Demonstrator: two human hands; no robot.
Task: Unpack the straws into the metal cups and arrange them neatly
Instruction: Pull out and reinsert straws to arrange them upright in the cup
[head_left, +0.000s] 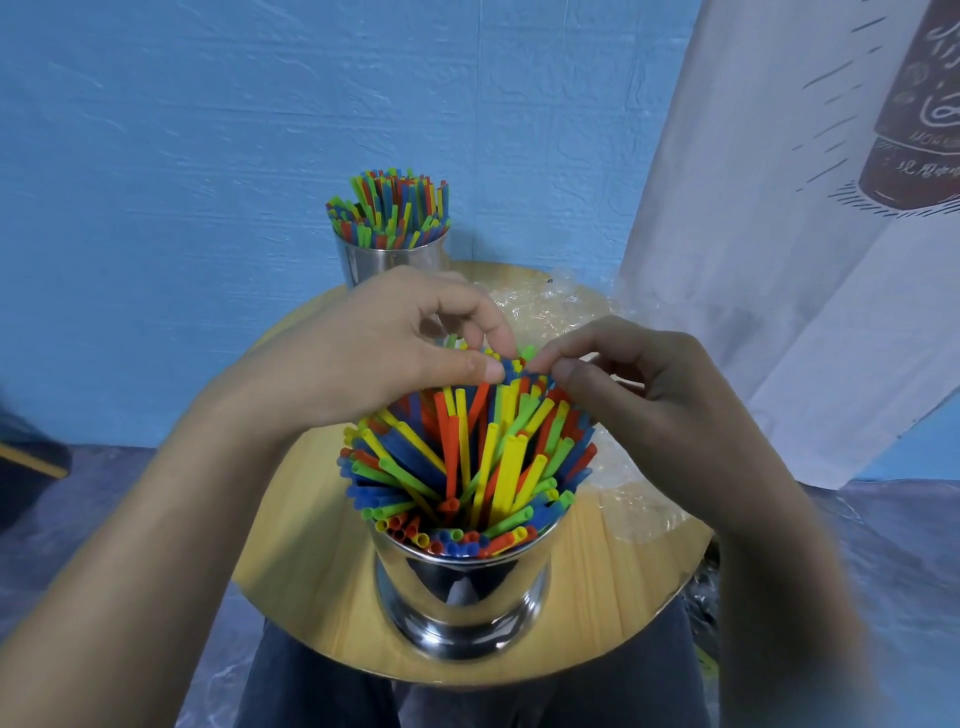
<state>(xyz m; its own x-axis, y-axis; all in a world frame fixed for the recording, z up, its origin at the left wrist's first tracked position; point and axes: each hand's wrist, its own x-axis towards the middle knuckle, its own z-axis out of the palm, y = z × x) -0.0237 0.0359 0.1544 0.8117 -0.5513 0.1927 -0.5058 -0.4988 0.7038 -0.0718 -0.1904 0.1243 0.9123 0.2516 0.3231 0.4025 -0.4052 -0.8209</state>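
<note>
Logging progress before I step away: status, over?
Left hand, right hand: fingers pinching straws atop near cup. Straws splayed, untidy; far cup full. Wrapper on table, clear of hands.

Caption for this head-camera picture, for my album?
Left hand and right hand pinch straws in the near metal cup; far cup stands full.

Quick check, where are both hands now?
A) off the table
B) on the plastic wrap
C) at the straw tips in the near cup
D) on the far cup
C: left hand and right hand both pinch straws standing in the near metal cup.
</note>
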